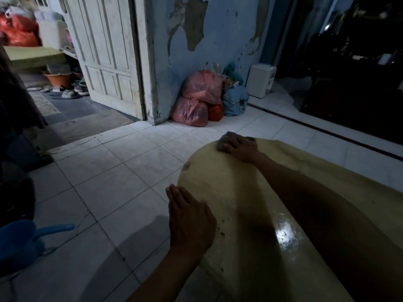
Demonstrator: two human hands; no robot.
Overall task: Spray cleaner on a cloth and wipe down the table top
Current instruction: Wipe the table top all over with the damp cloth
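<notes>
Pale, glossy table (250, 192) lower right; right hand (241, 147) flat, pressing grey cloth (224, 142) at far rim; left hand (189, 219) open-fingered on near edge.

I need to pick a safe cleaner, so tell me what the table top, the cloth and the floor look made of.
Table top: smooth cream surface, probably laminate or painted wood; a wet patch gives a sharp glare.
Cloth: soft grey fabric, bunched under the right hand; the weave is too dim to tell.
Floor: pale square tiles, likely ceramic, with visible grout lines and a dull sheen.
</notes>
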